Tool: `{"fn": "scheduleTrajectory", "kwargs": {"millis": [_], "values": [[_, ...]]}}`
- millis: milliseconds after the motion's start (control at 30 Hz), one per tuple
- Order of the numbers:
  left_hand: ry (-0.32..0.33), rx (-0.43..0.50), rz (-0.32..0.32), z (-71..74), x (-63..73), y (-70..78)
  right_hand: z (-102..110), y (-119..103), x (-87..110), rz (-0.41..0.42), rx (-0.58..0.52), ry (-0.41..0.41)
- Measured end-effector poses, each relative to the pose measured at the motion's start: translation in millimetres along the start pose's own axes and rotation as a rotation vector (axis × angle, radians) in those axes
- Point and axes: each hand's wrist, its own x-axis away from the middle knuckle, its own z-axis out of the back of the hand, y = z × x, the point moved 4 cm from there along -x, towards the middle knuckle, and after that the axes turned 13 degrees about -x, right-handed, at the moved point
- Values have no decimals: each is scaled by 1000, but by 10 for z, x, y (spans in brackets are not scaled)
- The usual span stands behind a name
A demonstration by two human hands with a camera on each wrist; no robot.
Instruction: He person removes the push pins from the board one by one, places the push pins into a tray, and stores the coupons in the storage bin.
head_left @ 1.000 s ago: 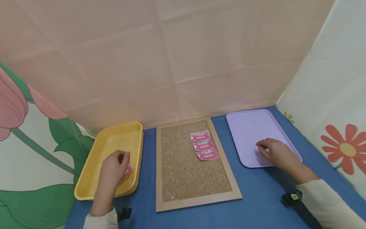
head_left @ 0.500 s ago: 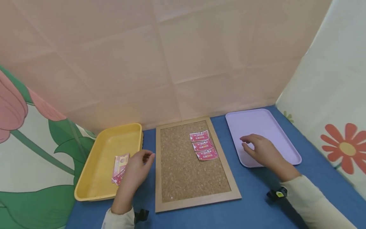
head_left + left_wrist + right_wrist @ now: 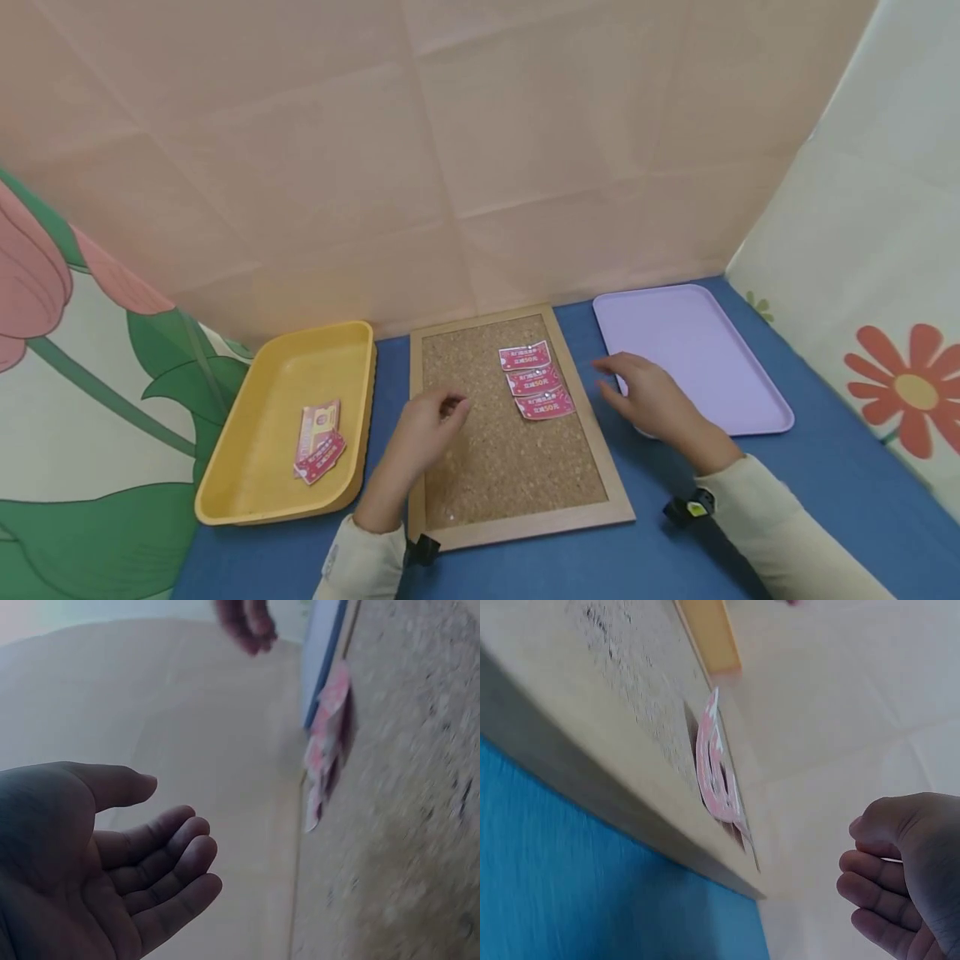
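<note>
While all fingers (image 3: 180, 904) are loosely bent, released, left hand (image 3: 429, 427) is above corkboard (image 3: 517, 471), right hand (image 3: 656, 396) in front of purple tray (image 3: 690, 325), hiding its near-left corner. Three pink coupons (image 3: 534, 383) form a column on corkboard; only wrist views show edges lifting, print unreadable. Only head view gets paper pile (image 3: 318, 442) in yellow tray (image 3: 292, 367). Left wrist view cuts off right hand.

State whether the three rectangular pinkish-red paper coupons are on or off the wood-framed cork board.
On: the head view shows the coupons in a column on the board.
</note>
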Motion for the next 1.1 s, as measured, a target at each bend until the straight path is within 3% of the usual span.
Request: {"fn": "scheduleTrajectory", "kwargs": {"millis": [200, 400, 667, 900, 1100], "values": [[-110, 49, 6, -229, -130, 92, -143, -64, -53, -7, -48, -31], [-146, 63, 25, -353, -234, 148, -259, -124, -105, -2, -88, -27], [-264, 67, 72, -565, -368, 123, -382, -145, -159, -84, -146, -35], [-289, 58, 58, -672, -472, 149, -439, -166, -205, -103, -193, -8], [-343, 109, 69, -799, -515, 124, -494, -179, -268, -110, -204, -23]]}}
